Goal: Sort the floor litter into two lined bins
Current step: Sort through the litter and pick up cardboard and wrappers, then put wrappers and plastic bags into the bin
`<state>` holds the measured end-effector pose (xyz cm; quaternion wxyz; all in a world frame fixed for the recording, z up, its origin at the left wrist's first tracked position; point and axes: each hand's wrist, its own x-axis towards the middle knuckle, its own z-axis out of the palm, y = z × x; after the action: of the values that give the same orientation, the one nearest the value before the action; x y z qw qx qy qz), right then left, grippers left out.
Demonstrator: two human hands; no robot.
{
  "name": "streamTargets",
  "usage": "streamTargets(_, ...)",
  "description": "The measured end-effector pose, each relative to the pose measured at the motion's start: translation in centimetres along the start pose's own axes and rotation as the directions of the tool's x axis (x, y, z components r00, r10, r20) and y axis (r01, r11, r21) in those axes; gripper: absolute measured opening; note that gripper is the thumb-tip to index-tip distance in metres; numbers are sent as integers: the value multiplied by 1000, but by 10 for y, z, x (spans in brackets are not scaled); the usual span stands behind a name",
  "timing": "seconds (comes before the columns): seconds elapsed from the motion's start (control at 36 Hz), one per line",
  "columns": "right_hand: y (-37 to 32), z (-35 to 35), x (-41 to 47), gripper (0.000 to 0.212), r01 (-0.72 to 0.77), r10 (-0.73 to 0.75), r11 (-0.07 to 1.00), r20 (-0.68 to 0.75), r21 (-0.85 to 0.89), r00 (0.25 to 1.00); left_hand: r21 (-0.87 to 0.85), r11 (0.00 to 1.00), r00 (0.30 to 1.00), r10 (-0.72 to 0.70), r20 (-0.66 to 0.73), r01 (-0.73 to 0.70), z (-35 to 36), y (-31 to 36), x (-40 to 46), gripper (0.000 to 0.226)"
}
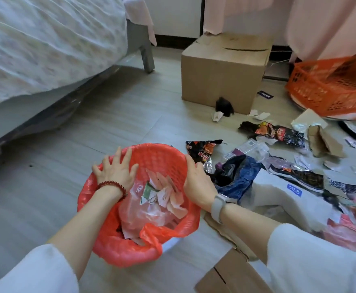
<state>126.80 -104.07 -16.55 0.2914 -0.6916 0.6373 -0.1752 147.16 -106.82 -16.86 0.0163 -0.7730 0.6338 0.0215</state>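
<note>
A bin lined with a red plastic bag stands on the floor in front of me. Paper scraps and a clear plastic bag lie inside it. My left hand rests on the bin's left rim with fingers spread straight. My right hand presses against the right rim, fingers laid along the liner. Litter is scattered on the floor to the right: a black and red snack wrapper, another wrapper, a dark blue bag and brown paper pieces.
A bed fills the left side. A closed cardboard box stands at the back, an orange crate at far right. Flat cardboard lies near my right arm. A white parcel bag lies among the litter.
</note>
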Motion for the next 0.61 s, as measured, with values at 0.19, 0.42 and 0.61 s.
streamTargets(0.19,37,-19,27,32,138,-138,990,-93,-1,986,-84,979,967,169,-190,-187,-15,52,8,52)
streamTargets(0.42,167,-21,15,70,226,71,761,423,-609,903,-235,872,876,339,-343,-430,3,135,-25,49)
streamTargets(0.61,202,-15,20,32,174,-96,879,193,-443,977,-238,694,721,570,-394,-679,14,190,-44,41)
